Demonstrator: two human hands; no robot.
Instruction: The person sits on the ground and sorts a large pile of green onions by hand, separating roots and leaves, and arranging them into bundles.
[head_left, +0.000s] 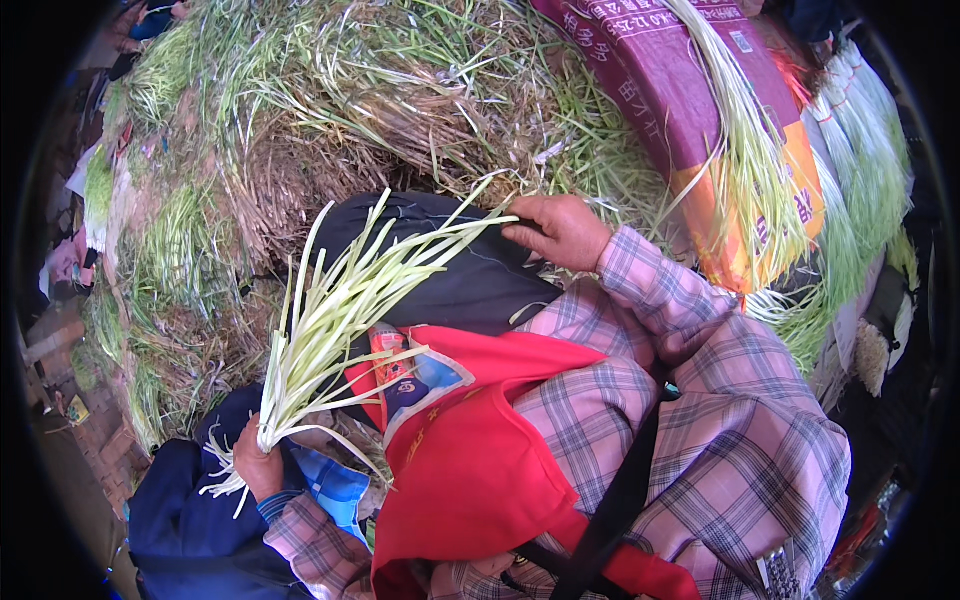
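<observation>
My left hand (259, 459) grips a bunch of pale yellow-green chives (337, 322) near its white lower ends, which stick out below the fist. The leaves fan out up and to the right across my dark trousers (450, 292). At the far end of the bunch, the thumb and fingers of my right hand (559, 231) meet around a few leaf tips. A red apron (472, 465) covers my lap, and a packet (394, 367) shows in its pocket.
A large heap of uncleaned chives (360, 97) with brown, withered stalks lies in front. Loose pale chives (757, 172) rest on a purple and orange printed sack (637, 82) at right. Beyond it are tied bundles (855, 135). Part of another person's hand (127, 30) shows top left.
</observation>
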